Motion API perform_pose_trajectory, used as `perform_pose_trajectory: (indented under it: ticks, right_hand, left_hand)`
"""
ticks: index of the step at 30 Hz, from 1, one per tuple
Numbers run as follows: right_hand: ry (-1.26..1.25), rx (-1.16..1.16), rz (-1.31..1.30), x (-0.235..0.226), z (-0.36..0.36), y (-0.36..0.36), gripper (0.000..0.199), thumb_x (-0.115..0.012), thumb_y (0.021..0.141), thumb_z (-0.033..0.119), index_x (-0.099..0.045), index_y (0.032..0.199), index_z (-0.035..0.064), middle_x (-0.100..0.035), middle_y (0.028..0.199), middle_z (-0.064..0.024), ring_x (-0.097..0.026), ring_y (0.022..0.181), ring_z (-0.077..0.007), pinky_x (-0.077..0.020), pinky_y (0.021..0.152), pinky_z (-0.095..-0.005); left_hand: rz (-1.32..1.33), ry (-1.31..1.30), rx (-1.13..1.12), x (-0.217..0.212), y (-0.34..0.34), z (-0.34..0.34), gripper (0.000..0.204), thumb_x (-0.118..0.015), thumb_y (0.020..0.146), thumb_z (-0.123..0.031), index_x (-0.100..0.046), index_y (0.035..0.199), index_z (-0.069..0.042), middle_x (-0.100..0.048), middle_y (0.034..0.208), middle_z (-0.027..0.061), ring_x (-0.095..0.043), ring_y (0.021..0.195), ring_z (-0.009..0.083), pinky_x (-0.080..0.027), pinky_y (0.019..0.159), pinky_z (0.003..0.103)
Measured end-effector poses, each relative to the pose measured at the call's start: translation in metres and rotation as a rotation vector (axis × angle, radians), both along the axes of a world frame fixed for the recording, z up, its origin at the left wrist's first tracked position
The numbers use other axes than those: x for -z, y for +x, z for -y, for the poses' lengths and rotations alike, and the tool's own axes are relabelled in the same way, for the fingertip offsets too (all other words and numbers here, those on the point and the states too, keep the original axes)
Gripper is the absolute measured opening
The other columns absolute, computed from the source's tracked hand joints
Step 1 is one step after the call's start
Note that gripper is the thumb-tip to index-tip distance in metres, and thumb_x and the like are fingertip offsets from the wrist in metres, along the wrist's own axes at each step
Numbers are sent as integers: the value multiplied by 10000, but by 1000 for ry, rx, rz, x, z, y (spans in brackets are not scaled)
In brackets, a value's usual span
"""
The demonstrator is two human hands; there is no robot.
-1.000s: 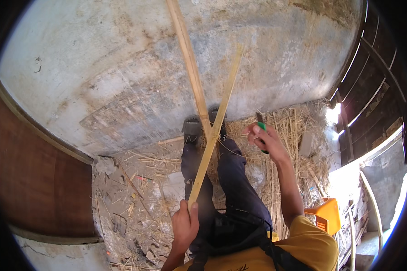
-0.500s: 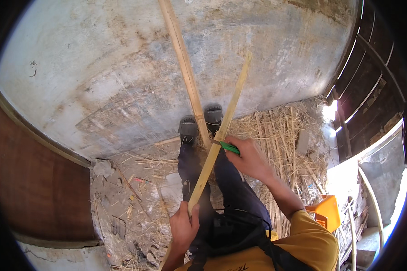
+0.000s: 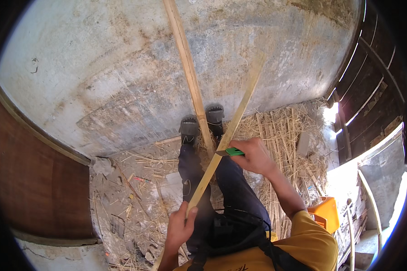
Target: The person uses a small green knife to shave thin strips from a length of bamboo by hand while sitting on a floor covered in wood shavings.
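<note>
My left hand (image 3: 180, 228) is closed around the lower part of a long, flat, pale yellow bamboo strip (image 3: 205, 181). The strip slants up and away to the right across my legs, its far end blurred in front of the wall. In my right hand (image 3: 256, 156) is a knife (image 3: 233, 151) with a green handle, fingers wrapped round it. Its short dark blade rests against the strip near mid-length. Just beyond the blade, the lower end of a thick wooden pole (image 3: 192, 83) comes down between my shoes.
A stained concrete wall (image 3: 122, 67) rises ahead. Straw and thin sticks (image 3: 280, 149) litter the floor on the right. An orange plastic crate (image 3: 328, 214) lies at lower right, a brown wooden panel (image 3: 40, 180) at left, and dark slats (image 3: 368, 90) at far right.
The strip's far end has swung slightly right. My right hand and the knife have moved a little right and toward me along the strip. My left hand has shifted slightly left.
</note>
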State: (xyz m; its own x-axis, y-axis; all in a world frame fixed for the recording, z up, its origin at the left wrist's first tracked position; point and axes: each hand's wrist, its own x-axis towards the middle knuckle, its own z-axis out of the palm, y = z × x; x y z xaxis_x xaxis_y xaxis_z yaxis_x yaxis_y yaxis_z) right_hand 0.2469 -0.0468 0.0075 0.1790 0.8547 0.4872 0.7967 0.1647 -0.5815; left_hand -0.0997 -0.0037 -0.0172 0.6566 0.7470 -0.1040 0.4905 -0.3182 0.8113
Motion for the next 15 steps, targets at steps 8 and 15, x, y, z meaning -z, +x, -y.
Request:
perform_pose_trajectory:
  ticks: [8,15]
  right_hand:
    - [-75,-274,-84,4,-4,28,119,-822,882,107,-774,977,53,-656,705,-152,-661,621,-374,-493,598,-450]
    - [-151,-400,-159,-8,0,39,114,-816,904,115,-802,993,45,-688,708,-147,-683,635,-370,-512,613,-438]
  left_hand:
    - [-14,-239,78,1,-13,-15,335,-580,1178,-298,-594,1053,13,-567,691,135,-568,630,237,-467,647,409]
    - [26,-311,119,4,-16,-17,344,-553,1191,-307,-601,1032,-6,-578,688,78,-560,611,191,-458,611,387]
